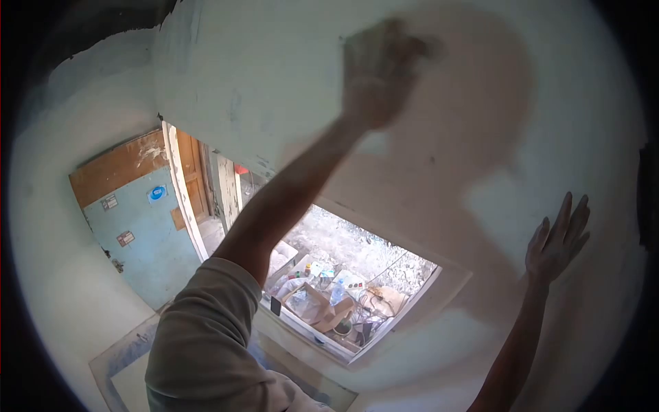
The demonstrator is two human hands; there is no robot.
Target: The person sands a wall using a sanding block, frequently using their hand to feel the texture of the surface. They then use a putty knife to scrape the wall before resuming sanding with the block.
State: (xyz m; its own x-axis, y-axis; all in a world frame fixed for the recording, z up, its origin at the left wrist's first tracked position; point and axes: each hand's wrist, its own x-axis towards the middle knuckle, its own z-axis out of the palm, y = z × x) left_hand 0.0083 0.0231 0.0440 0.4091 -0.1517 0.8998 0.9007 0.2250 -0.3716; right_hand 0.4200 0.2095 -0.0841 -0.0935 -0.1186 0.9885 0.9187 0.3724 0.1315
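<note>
My left hand (384, 72) is raised high against the pale wall (288, 75), blurred by motion. Its fingers look curled in, with a dark edge beside them; what they hold, if anything, I cannot make out. Lower on the right, my right hand (555, 244) rests on the same wall, fingers stretched out and apart, nothing in it. A large shadow of my head and arm falls across the wall between the two hands.
Below my left arm is a window opening (432, 275). Beyond it lie a cardboard box (307, 302), a plastic bottle (337, 292), cables and clutter. To the left stands a light-blue door (141, 223) with stickers and a brown top. Dark patches mark the upper left corner.
</note>
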